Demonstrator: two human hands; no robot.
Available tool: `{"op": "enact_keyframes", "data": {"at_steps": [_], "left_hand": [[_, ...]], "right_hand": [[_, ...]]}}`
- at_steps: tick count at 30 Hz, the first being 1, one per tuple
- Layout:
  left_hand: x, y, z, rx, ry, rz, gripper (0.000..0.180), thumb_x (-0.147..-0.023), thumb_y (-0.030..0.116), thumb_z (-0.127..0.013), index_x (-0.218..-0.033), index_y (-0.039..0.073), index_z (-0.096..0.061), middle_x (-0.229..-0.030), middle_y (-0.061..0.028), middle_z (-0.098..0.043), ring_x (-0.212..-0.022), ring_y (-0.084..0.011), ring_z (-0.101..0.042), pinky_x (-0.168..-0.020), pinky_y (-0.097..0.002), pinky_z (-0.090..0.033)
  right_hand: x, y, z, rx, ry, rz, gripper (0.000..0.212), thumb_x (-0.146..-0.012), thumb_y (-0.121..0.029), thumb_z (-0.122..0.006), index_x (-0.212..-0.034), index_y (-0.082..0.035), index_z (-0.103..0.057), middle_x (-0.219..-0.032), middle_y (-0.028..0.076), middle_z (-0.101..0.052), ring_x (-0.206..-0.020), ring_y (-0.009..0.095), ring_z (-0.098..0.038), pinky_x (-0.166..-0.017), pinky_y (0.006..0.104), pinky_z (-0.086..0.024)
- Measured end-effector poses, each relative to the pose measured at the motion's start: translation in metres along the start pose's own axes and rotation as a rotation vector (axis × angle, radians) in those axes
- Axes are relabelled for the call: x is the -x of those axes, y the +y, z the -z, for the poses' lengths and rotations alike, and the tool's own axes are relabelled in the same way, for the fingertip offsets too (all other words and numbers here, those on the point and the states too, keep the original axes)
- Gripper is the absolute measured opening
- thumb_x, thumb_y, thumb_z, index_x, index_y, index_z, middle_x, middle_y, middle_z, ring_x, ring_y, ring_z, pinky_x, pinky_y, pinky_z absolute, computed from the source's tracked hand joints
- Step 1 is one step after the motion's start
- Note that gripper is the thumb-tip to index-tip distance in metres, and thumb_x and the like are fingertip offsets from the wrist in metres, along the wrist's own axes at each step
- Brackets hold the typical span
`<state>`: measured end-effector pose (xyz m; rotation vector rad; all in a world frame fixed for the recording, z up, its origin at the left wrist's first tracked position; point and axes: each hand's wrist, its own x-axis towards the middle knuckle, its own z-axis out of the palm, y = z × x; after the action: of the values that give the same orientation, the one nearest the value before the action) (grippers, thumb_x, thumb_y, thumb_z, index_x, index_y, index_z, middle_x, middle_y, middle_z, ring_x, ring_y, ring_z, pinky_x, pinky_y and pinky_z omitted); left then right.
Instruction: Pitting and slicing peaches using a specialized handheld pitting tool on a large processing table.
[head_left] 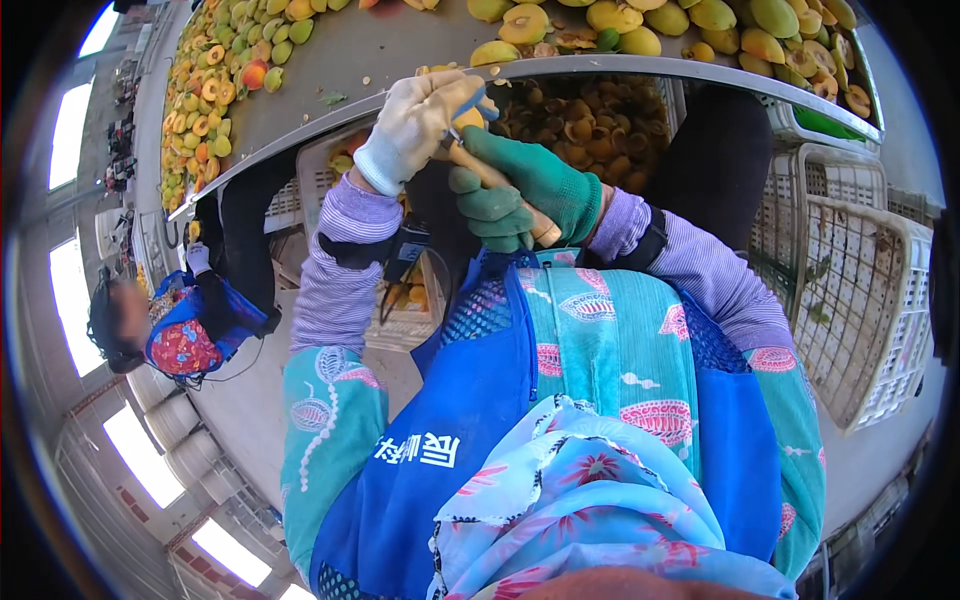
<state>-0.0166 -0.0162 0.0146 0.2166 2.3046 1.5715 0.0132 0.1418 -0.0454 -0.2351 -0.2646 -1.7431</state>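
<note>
My left hand, in a white glove with blue on the fingers, is closed around a yellow fruit piece that looks like peach. Only a small part of the fruit shows between the gloves. In a green glove, my right hand grips a hand tool by its wooden handle. The tool's metal end meets the fruit beside my left fingers, and its tip is hidden. Both hands are together just in front of the metal table's edge.
Whole and halved yellow-green fruits are heaped on the table's left, with more fruits at the right. Below the edge sits a container of brownish-orange fruit pieces. White plastic crates stand at right. A co-worker is at far left.
</note>
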Motion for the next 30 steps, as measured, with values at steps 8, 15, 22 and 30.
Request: {"op": "enact_keyframes", "data": {"at_steps": [8,15,22,30], "left_hand": [[0.01,-0.014,-0.015,0.987,0.339,0.082,0.041,-0.095,0.035,-0.041,-0.103,-0.003,-0.055,-0.088,-0.0217,-0.062,-0.076,-0.0343,-0.062,-0.065,-0.0415,-0.055],[0.048,-0.035,0.035,0.154,0.637,0.281,0.041,-0.092,0.037,-0.045,-0.102,0.0,-0.058,-0.088,-0.0164,-0.065,-0.076,-0.0256,-0.064,-0.064,-0.0338,-0.053],[-0.059,-0.02,0.064,-0.92,0.437,0.21,0.05,-0.077,0.047,-0.058,-0.108,0.008,-0.063,-0.102,-0.0208,-0.062,-0.106,-0.0337,-0.055,-0.09,-0.04,-0.043],[-0.167,-0.036,0.063,-0.716,0.089,0.166,0.054,-0.075,0.027,-0.071,-0.118,0.001,-0.053,-0.1,-0.0136,-0.063,-0.088,-0.0221,-0.062,-0.076,-0.0329,-0.05]], "right_hand": [[-0.009,0.0,-0.006,-0.122,-0.071,0.018,0.044,-0.096,-0.052,-0.031,-0.086,-0.013,-0.05,-0.054,-0.008,-0.038,-0.04,0.005,-0.033,-0.042,0.0237,-0.031],[0.02,-0.017,-0.019,0.091,0.058,0.069,0.047,-0.096,-0.051,-0.03,-0.087,-0.01,-0.051,-0.053,-0.006,-0.041,-0.039,0.006,-0.035,-0.039,0.0216,-0.031],[0.062,-0.026,0.018,0.71,1.107,0.151,0.038,-0.092,-0.045,-0.048,-0.088,-0.008,-0.056,-0.06,-0.001,-0.05,-0.044,0.009,-0.045,-0.041,0.0221,-0.038],[0.059,-0.054,-0.015,0.922,1.147,0.445,0.041,-0.092,-0.044,-0.046,-0.087,-0.005,-0.055,-0.062,0.004,-0.053,-0.046,0.012,-0.05,-0.042,0.024,-0.04]]}}
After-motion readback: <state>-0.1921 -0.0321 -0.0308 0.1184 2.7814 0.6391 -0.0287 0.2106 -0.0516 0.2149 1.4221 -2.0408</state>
